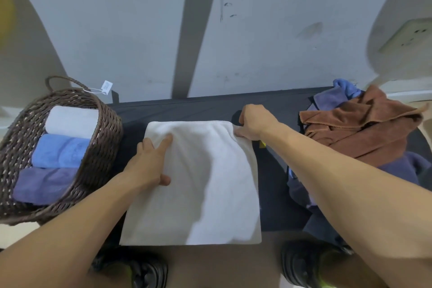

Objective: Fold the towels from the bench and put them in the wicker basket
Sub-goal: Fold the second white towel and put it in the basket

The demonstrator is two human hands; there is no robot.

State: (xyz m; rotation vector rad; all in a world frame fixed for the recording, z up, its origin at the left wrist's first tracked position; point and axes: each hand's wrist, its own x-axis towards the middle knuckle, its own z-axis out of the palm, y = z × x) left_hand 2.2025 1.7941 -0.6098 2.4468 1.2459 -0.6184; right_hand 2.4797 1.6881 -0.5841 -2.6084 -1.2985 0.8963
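A white towel (205,182) lies flat on the dark bench (187,106), its near edge hanging over the front. My left hand (149,163) rests on the towel's left part, fingers spread and pressing down. My right hand (254,121) pinches the towel's far right corner. The brown wicker basket (102,147) stands at the bench's left end and holds three rolled towels: white (72,121), light blue (59,151) and purple (44,184).
A heap of unfolded towels lies at the bench's right end: a brown one (360,126) on top, blue (346,87) and purple (402,168) ones beneath. The grey wall stands right behind the bench. My two black shoes (149,273) show below the bench's front edge.
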